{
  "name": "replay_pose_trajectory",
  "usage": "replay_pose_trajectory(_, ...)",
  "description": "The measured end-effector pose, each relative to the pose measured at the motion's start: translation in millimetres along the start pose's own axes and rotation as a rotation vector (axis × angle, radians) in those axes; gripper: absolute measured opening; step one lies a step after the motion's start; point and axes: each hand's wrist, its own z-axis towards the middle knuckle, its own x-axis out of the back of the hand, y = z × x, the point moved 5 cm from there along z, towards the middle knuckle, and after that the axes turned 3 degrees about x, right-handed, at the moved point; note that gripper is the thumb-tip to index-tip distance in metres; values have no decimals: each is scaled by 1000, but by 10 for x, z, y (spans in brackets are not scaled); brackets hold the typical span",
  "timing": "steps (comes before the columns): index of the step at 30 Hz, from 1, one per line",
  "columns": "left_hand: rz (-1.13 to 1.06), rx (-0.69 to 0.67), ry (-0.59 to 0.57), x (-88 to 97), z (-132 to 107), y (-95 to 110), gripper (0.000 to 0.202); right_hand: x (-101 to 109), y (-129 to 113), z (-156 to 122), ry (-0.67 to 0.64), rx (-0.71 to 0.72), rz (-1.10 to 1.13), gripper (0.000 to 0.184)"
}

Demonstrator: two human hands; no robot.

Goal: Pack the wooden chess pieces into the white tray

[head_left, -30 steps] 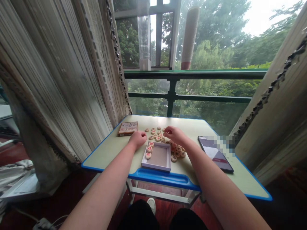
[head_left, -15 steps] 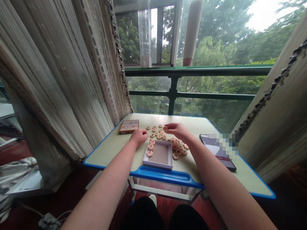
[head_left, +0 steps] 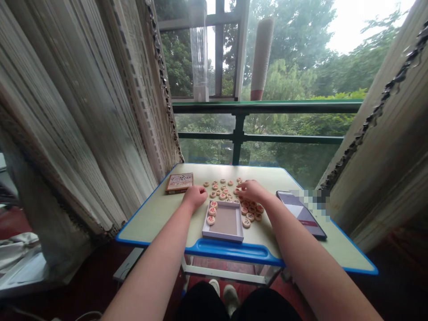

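Note:
My left hand (head_left: 195,198) rests on the table left of the open box tray, fingers curled in; whatever they may hold is hidden. Over the loose xiangqi pieces, my right hand (head_left: 251,191) has its fingertips closed at a wooden xiangqi piece (head_left: 236,191). Several round pieces with red or dark characters lie spread between the hands, such as a red-marked piece (head_left: 222,196). More are heaped below my right hand, among them a dark-marked piece (head_left: 246,222). The shallow tray (head_left: 239,223) holds three red-marked pieces (head_left: 212,211) in a column along its left side.
A patterned box lid (head_left: 179,183) lies at the back left of the table (head_left: 150,218). On the right is a tablet (head_left: 302,214), partly blurred out. The table has a blue edge with a pen groove (head_left: 230,250). Curtains flank it, and a green railing (head_left: 267,107) stands behind.
My right hand has moved right and nearer, away from one piece that now lies on the table, to another piece. My left hand stays closed in place. The view has shifted slightly.

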Motion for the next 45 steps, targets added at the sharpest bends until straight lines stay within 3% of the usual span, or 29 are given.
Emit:
replay_pose_trajectory(7,26,-7,0,7,20,28,15,127,288,33,134,-210,7,35)
replay_pose_trajectory(11,47,15,12,20,23,37,14,26,408,29,65,-278,48,31)
replay_pose_trajectory(27,209,55,-20,58,15,111,17,-57,437,66,-36,-226,101,29)
replay_pose_trajectory(37,128,-28,30,82,-41,115,17,-121,330,61,-53,-216,-31,34)
replay_pose_trajectory(45,-23,-70,-149,12,-60,110,23,-138,296,71,-36,-241,-97,35)
